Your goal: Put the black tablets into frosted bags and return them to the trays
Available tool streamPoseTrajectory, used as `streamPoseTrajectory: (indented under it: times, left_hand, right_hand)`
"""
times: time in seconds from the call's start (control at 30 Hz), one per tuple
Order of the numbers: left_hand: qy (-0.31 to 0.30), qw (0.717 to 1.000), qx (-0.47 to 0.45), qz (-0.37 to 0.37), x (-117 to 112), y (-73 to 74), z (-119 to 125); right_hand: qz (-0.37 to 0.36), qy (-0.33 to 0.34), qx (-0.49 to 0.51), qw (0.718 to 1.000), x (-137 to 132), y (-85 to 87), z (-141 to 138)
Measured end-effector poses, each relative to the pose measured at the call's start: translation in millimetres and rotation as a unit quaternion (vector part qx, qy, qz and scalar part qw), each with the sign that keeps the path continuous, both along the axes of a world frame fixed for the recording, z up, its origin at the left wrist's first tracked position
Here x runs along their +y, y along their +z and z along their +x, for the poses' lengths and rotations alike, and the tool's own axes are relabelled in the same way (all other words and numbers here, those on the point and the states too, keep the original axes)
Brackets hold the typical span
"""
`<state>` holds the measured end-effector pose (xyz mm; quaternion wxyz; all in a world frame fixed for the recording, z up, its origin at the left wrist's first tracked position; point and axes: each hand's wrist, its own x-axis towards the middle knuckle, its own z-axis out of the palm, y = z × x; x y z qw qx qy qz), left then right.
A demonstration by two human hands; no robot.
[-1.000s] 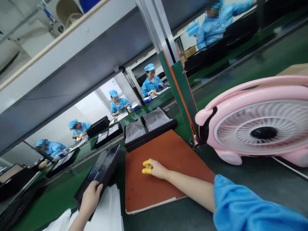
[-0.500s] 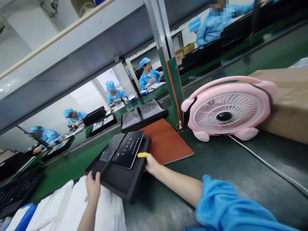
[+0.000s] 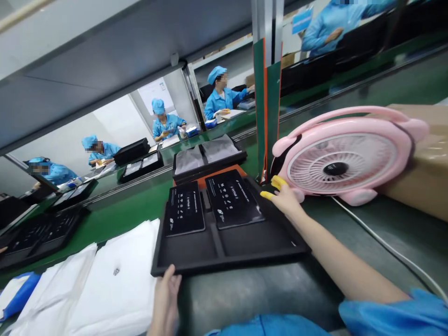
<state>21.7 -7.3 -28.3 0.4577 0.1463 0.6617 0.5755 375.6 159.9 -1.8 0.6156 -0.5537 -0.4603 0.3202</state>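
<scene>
A black foam tray (image 3: 255, 240) lies at a slant on the bench, holding two dark flat tablets, a left tablet (image 3: 185, 207) and a right tablet (image 3: 234, 198), with white print on their faces. The tray's near part has bare recesses split by a divider. At its near left corner, my left hand (image 3: 166, 298) grips the edge, thumb uppermost, other fingers partly hidden. My right hand (image 3: 285, 198) is by the tray's far right edge, fingers stretched out and apart, yellow covers on the fingertips. Whether it touches the edge I cannot tell.
White sleeves (image 3: 115, 284) are stacked at left beside a blue-and-white packet (image 3: 17, 294). A pink fan (image 3: 336, 168) stands right, before a cardboard box (image 3: 430, 172). More trays, including a film-covered tray (image 3: 206, 158), sit on the green line (image 3: 136, 205). Co-workers sit opposite.
The tray has swung round from a tilted hold to lie flatter, farther right in view, over the reddish-brown board. My right hand's fingers have opened out at its edge. The view has shifted.
</scene>
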Motion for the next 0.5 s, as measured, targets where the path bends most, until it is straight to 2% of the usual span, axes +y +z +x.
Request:
streamPoseTrajectory:
  times: [0.03, 0.07, 0.1, 0.13, 0.2, 0.23, 0.3, 0.37, 0.4, 0.43, 0.5]
  left_hand:
    - [-0.042, 0.999, -0.009, -0.03, -11, -9.2, 5]
    - [-0.096, 0.994, -0.009, -0.057, -21, -15.4, 6]
    - [-0.166, 0.983, 0.0, -0.081, -29, -18.1, 3]
    - [-0.24, 0.965, 0.026, -0.101, -36, -17.1, -4]
    - [-0.35, 0.919, 0.122, -0.131, -41, -5.7, -28]
    - [-0.362, 0.903, 0.187, -0.136, -41, 3.1, -41]
    - [-0.308, 0.886, 0.326, -0.117, -33, 21.4, -65]
    - [-0.212, 0.866, 0.445, -0.087, -18, 34.2, -80]
    - [-0.171, 0.847, 0.495, -0.09, -9, 36.9, -83]
    - [-0.143, 0.822, 0.54, -0.109, 0, 37.2, -84]
    - [-0.112, 0.763, 0.612, -0.174, 16, 32.1, -83]
  right_hand:
    - [0.011, 0.006, -0.034, 0.999, -8, 6.4, -1]
    - [0.019, 0.044, -0.062, 0.997, -19, 12.9, -7]
    - [0.034, 0.11, -0.096, 0.989, -33, 18.7, -17]
    - [0.057, 0.201, -0.131, 0.969, -50, 22.8, -30]
    - [0.088, 0.392, -0.175, 0.899, -84, 23.1, -63]
    - [0.105, 0.466, -0.19, 0.858, -100, 18.7, -80]
    - [0.149, 0.554, -0.224, 0.787, -123, 2.2, -109]
    - [0.217, 0.589, -0.302, 0.717, -134, -18.9, -130]
    - [0.248, 0.594, -0.344, 0.684, -135, -28.6, -136]
    - [0.274, 0.591, -0.379, 0.657, -134, -36.7, -141]
    - [0.309, 0.575, -0.418, 0.632, -129, -47.1, -145]
